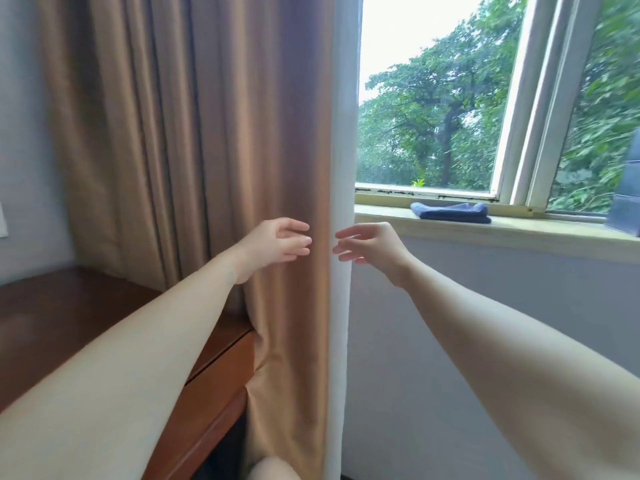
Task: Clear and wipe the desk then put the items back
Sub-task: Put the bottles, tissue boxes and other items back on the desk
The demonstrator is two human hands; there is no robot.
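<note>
Both arms reach forward at chest height. The left hand (277,245) and right hand (369,245) face each other, close but apart, in front of the hanging edge of the brown curtain (207,133).

Fingers: on both hands they are loosely spread and slightly bent, holding nothing. The left fingers (298,226) lie over the brown fabric and the right fingers (346,233) over the curtain's white edge strip (343,133). Whether either set touches the fabric cannot be told.

Task item: a folded dark blue cloth (450,212) lies flat on the window sill (519,233), towards its left end, near the curtain edge and just right of and beyond the right hand. A dark boxy object (627,202) stands at the sill's right end, well apart from the cloth. It is cut off by the frame and not identified.

The wooden worktop (69,313) sits at lower left, under the left forearm, with its right end against the curtain.

Handling assessment: the cloth appears soft, light and limp, neither fragile nor slippery. It is likely to unfold if lifted by one corner. A pinch across the folded thickness at the near long edge, or a flat scoop under the whole stack, should keep it together. The right hand is the nearer one.
</note>
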